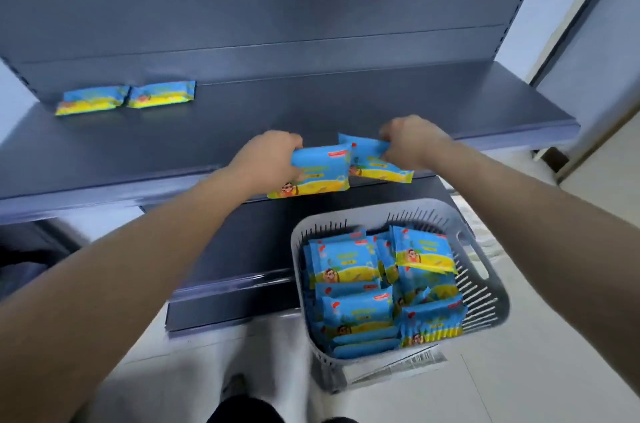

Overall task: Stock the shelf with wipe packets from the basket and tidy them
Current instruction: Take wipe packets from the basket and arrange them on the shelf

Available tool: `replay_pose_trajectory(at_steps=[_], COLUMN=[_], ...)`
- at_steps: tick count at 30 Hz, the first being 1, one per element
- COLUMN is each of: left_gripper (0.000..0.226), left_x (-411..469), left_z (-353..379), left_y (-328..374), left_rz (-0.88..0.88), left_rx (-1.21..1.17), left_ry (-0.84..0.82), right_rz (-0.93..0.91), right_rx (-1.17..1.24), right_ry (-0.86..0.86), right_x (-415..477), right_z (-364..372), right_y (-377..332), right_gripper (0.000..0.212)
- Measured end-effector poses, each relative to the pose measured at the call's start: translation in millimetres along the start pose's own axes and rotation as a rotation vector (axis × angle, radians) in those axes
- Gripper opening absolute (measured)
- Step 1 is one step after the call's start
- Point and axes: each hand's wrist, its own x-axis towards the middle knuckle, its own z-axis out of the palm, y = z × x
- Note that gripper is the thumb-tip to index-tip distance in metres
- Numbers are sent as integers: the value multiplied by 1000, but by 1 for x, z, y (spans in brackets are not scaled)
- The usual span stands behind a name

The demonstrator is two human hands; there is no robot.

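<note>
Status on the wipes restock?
Left hand grips left packet; right hand grips right packet. Shelved pair back left on shelf; basket full. Nothing blocking.

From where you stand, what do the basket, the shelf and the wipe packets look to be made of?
Basket: grey moulded plastic, matte, with thin slatted walls. Shelf: probably painted metal, dark blue-grey, smooth with a dull sheen and a thin front edge. Each wipe packet: soft printed plastic film, glossy, with crimped ends.

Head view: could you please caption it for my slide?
Left hand and right hand each hold a wipe packet at the shelf edge; two packets lie back left, basket below.
</note>
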Motion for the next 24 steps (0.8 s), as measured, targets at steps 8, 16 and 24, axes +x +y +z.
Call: replay_pose_trajectory(at_steps=[8,16,24], left_gripper=[24,29,30], left_x=[-2,-6,26], left_z=[-77,-123,-130], left_y=[-126,-310,-423], left_rz=[-185,-364,-386], left_rx=[-123,-52,-24], left_ry=[232,207,-45], right_rz=[-37,-148,-196], right_rx=[233,324,419], right_ry=[230,174,-30], right_x=[82,182,249], right_z=[-47,-59,-40], right_y=[-126,-260,-330], right_gripper=[27,27,28])
